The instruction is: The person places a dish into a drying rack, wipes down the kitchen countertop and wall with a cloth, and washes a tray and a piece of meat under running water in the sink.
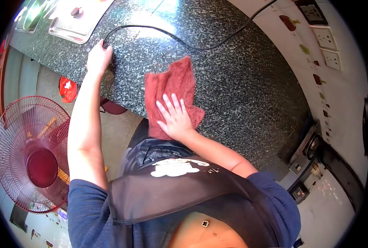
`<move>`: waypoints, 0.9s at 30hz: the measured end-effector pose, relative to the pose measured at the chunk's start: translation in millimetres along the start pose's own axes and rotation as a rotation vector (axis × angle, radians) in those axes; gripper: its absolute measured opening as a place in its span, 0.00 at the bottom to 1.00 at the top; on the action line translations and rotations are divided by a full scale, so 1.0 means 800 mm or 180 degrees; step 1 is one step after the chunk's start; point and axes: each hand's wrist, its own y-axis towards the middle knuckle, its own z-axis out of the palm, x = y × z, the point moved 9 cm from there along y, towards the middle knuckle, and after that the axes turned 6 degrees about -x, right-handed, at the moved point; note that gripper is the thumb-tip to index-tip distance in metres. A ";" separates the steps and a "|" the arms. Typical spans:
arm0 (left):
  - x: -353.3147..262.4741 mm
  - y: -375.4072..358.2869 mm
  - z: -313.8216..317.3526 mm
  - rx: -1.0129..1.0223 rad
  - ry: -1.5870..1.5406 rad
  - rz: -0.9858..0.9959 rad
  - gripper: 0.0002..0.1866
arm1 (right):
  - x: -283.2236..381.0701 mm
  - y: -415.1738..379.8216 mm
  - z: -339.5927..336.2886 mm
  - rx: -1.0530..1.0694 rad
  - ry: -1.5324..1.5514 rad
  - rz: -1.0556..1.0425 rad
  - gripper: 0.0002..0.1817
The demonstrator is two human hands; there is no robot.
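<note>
My right hand [175,118] lies flat with fingers spread on a reddish-brown cloth [169,84]. The cloth is spread, with some folds, over the speckled dark granite countertop [242,103], near its front edge. Farther off to the left, my left hand [99,59] is closed at the counter's edge around the end of a black cable [163,30]. From there the cable curves across the counter toward the wall at upper right. What else the left fingers may hold is hidden.
A silver tray-like lid with a dark knob [76,12] rests at the upper left of the counter. A red wire-cage fan [42,167] stands at left, below a red container [68,89]. Wall sockets [325,38] and a stove-like appliance [306,157] are at right.
</note>
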 end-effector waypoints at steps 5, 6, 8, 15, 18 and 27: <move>-0.019 -0.034 -0.010 -0.0411 -0.0500 0.0039 0.36 | -0.143 0.009 -0.102 -0.0155 -0.0840 0.0034 0.35; -0.024 -0.047 -0.011 -0.0392 -0.0495 0.0057 0.36 | -0.193 0.025 -0.126 -0.0183 -0.1072 0.0306 0.34; -0.034 -0.081 -0.019 -0.0504 -0.1069 0.0093 0.35 | -0.297 0.077 -0.187 0.0190 -0.1567 0.1289 0.33; -0.047 -0.255 -0.002 -0.0249 -0.1904 0.0553 0.35 | -0.447 0.128 -0.252 -0.1604 -0.1893 0.1411 0.38; -0.031 -0.300 -0.010 0.0021 -0.1776 0.0543 0.36 | -0.318 0.080 -0.191 -0.0949 -0.2191 0.1022 0.39; -0.021 -0.326 -0.019 0.0468 -0.2030 0.0098 0.35 | -0.098 -0.059 -0.072 -0.0226 0.0134 -0.0617 0.34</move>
